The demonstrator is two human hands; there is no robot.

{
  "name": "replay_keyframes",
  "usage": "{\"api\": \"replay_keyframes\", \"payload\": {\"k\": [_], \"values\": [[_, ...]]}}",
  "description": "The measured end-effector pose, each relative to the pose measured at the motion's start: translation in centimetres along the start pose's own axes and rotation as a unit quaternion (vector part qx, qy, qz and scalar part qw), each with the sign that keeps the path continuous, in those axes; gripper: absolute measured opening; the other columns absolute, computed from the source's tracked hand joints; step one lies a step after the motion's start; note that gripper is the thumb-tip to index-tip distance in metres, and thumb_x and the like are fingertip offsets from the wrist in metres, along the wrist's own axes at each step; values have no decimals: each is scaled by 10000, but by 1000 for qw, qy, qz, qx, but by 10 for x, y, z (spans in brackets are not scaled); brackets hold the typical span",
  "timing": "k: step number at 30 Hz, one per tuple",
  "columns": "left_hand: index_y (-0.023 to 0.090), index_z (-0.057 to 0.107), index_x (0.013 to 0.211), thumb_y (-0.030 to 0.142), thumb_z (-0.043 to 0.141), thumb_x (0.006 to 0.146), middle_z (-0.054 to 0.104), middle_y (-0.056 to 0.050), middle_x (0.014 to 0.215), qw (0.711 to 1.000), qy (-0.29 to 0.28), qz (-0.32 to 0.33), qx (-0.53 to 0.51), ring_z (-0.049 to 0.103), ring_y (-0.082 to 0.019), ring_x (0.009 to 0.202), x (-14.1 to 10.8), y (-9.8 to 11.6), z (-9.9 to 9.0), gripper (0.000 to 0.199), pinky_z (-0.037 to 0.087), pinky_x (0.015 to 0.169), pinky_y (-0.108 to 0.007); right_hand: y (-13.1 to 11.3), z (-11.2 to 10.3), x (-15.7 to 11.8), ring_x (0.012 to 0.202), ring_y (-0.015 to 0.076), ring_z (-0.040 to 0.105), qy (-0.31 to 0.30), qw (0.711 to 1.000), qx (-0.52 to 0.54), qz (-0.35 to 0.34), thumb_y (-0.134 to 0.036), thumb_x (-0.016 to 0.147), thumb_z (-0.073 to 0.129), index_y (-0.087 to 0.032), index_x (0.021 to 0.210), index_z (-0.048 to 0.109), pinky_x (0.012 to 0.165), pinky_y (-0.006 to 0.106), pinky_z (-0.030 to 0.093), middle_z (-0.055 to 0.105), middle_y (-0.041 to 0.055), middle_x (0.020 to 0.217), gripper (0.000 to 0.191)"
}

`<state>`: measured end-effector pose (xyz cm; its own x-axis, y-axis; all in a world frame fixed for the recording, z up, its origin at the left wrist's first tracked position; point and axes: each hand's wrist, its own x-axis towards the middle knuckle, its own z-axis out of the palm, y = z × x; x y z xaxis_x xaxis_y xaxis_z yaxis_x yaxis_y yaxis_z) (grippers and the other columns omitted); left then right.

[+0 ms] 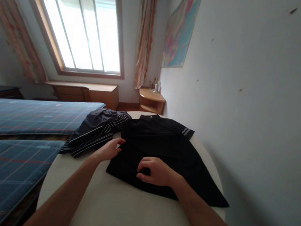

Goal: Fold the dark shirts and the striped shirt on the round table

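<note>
A black short-sleeved collared shirt (168, 149) lies spread on a round white table (105, 207), its collar at the far side and two pale stripes on the right sleeve. At the shirt's left edge is my left hand (109, 149), thumb and fingers apart, fingertips at the cloth. Over the lower middle of the shirt, my right hand (154, 171) is loosely curved, with a gap between thumb and fingers where black cloth shows. Whether its fingertips touch the shirt I cannot tell. The shirt's left sleeve is not clearly visible.
Dark and black-and-white striped clothing (96, 131) is heaped at the table's back left. Two blue plaid mattresses (34, 117) lie to the left. A white wall (258, 119) stands close on the right. A corner shelf (152, 95) and a desk (102, 91) are beyond.
</note>
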<state>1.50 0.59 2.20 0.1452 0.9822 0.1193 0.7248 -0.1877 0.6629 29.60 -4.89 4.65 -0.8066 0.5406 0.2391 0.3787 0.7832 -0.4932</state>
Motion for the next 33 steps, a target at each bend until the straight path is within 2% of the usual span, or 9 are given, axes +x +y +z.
{"api": "replay_keyframes", "payload": {"k": [4, 8, 12, 16, 19, 21, 23, 28, 33], "values": [[182, 617, 1193, 128, 572, 748, 712, -86, 1078, 998, -29, -48, 42, 698, -227, 925, -7, 3, -6, 450, 575, 770, -315, -5, 9, 3, 970, 195, 626, -38, 998, -44, -20, -498, 748, 774, -221, 982, 697, 901, 312, 472, 672, 51, 1099, 371], [192, 584, 1251, 253, 657, 768, 711, -94, 1056, 991, -67, -81, 88, 700, -212, 738, -14, 9, -8, 492, 529, 555, -259, -7, 16, 5, 1011, 215, 602, -40, 995, -84, -39, -487, 728, 793, -228, 953, 704, 931, 350, 448, 659, 57, 1137, 354], [200, 626, 1176, 382, 655, 814, 734, -87, 906, 977, -68, -88, 182, 708, -268, 842, -15, 17, -9, 407, 534, 714, -324, -13, 18, 7, 878, 176, 624, -66, 990, -109, -55, -356, 780, 743, -232, 855, 721, 839, 296, 451, 697, 21, 938, 147], [197, 622, 1143, 421, 559, 887, 720, -133, 998, 959, 22, -112, 261, 694, -329, 921, -16, 38, -3, 346, 510, 796, -421, -26, 20, 9, 729, 139, 626, -113, 988, -102, -37, -306, 813, 689, -229, 872, 740, 700, 240, 444, 705, 0, 815, 110], [215, 614, 1146, 336, 516, 916, 679, -113, 1145, 970, 66, -2, 233, 671, -279, 1000, -19, 56, 10, 278, 500, 864, -382, -37, 25, 10, 739, 126, 645, -134, 989, -54, -42, -310, 838, 681, -227, 913, 751, 679, 213, 442, 729, -4, 845, 132], [220, 607, 1203, 301, 527, 912, 614, -103, 1299, 972, 53, 94, 207, 613, -260, 1150, -21, 62, 23, 313, 458, 981, -360, -40, 29, 11, 744, 114, 659, -148, 987, -4, -55, -312, 860, 666, -224, 934, 754, 694, 193, 452, 739, -13, 841, 144], [216, 558, 1321, 321, 538, 915, 508, -110, 1451, 972, 28, 132, 193, 497, -282, 1316, -23, 60, 37, 420, 385, 1088, -389, -40, 30, 11, 726, 102, 667, -152, 986, 37, -58, -320, 885, 642, -226, 968, 753, 697, 180, 463, 743, -20, 829, 168], [242, 368, 1516, 483, 463, 954, 273, -121, 1610, 972, -40, 66, 220, 204, -411, 1472, -21, 39, 64, 619, 229, 1144, -591, -13, 9, 6, 995, 161, 670, -39, 999, -5, -1, -279, 892, 625, -235, 1097, 717, 916, 256, 476, 725, 35, 1106, 229], [290, 333, 1536, 571, 392, 967, 202, -92, 1633, 969, -58, 64, 232, 91, -425, 1488, -15, 29, 70, 637, 133, 1153, -629, 43, -19, -13, 1411, 251, 378, 72, 975, -134, 161, -405, 941, 536, -242, 1398, 531, 1178, 450, 250, 485, 86, 1488, 485]]}}
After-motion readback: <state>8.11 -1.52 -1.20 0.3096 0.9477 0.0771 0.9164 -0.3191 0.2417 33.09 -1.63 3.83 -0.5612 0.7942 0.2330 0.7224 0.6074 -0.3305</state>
